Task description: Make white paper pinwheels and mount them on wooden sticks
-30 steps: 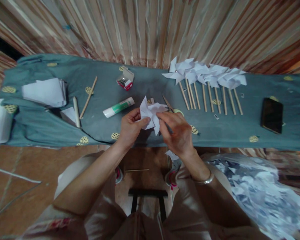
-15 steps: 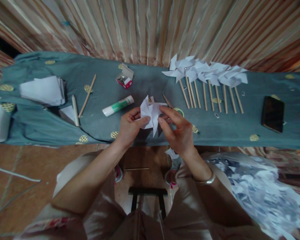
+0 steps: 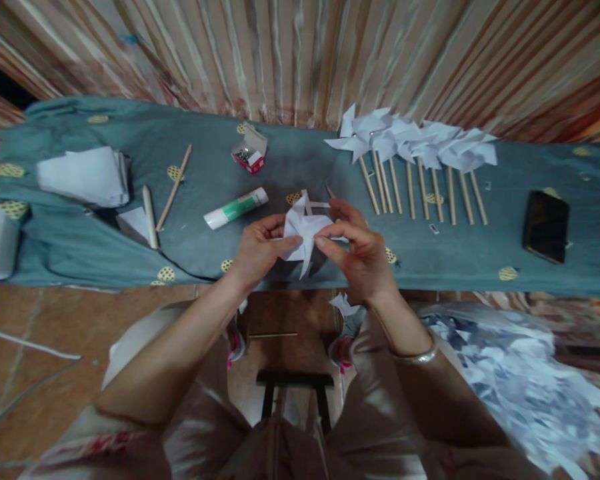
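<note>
Left hand (image 3: 260, 252) and right hand (image 3: 366, 257) pinch one pinwheel (image 3: 304, 225) near the counter's (image 3: 300, 157) front edge; other pinwheels (image 3: 410, 141) on sticks (image 3: 451, 197), at the back edge, look finished; this one seems not mounted yet.

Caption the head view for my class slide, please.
Left hand and right hand hold a paper pinwheel near a row of pinwheels on sticks.
</note>
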{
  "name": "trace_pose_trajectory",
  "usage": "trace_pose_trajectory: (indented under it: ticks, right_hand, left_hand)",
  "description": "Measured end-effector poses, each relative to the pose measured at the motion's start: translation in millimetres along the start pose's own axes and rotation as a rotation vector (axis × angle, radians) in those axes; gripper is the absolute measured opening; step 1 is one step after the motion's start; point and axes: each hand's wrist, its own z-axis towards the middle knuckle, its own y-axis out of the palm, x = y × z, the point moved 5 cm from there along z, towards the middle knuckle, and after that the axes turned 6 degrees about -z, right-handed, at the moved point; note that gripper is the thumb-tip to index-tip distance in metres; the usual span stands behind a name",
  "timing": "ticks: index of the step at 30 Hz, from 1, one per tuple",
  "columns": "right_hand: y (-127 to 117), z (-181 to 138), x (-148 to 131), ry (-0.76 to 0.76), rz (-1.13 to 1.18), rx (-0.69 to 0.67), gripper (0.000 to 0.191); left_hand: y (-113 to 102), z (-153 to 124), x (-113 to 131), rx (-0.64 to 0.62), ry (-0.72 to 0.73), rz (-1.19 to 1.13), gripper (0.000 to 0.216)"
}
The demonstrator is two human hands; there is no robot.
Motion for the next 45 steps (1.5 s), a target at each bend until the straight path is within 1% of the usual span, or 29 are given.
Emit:
trace_pose_trajectory:
  ticks: [1,5,10,12,14,16,23,28,33,38,42,45]
  right_hand:
    - [-0.1,-0.1,-0.3,-0.007,-0.004,-0.009,0.005]
    - [-2.2,-0.4,-3.3,-0.045,-0.005,-0.059,0.017]
    - [-4.7,-0.8,-8.7,-0.06,0.021,-0.203,0.022]
    - [-6.0,-1.0,-11.6,-0.072,0.041,-0.243,0.022]
    - [-7.2,-0.9,-14.2,-0.09,0.055,-0.259,0.017]
    - [-7.9,-0.6,-15.1,-0.098,0.071,-0.253,0.011]
    - [-6.6,-0.2,-7.2,-0.062,0.115,-0.242,0.01]
    - [-8.8,-0.8,-2.7,-0.038,0.093,-0.188,0.008]
    - [-7.4,-0.9,-2.9,-0.121,-0.017,-0.113,0.009]
    - [-3.3,-1.6,-4.6,-0.192,-0.116,-0.095,0.014]
    - [-3.1,-1.4,-4.6,-0.191,-0.121,-0.082,0.01]
    - [-1.5,-1.3,-5.6,-0.187,-0.136,-0.09,0.011]
  left_hand:
    - [-0.4,-0.2,-0.1,0.0,-0.009,0.008,0.032]
    - [-1.9,-0.8,-2.2,-0.007,-0.053,0.006,0.032]
    - [-2.4,-0.9,-2.9,-0.031,-0.075,0.023,0.031]
    - [-2.1,-1.1,-2.5,-0.036,-0.08,0.034,0.031]
    - [-1.8,-1.3,-2.4,-0.038,-0.093,0.039,0.033]
    - [-1.6,-1.6,-2.4,-0.038,-0.104,0.035,0.036]
    - [-4.5,-1.4,-1.3,-0.028,-0.107,0.107,0.04]
    - [-4.7,-2.1,-0.7,-0.035,-0.096,0.149,0.042]
    - [-4.8,-1.6,0.9,-0.017,-0.046,0.193,0.042]
    - [-6.6,0.3,0.9,-0.008,-0.007,0.231,0.043]
    - [-7.9,1.1,0.9,-0.007,0.021,0.257,0.045]
    - [-7.4,1.0,2.0,-0.024,0.044,0.271,0.046]
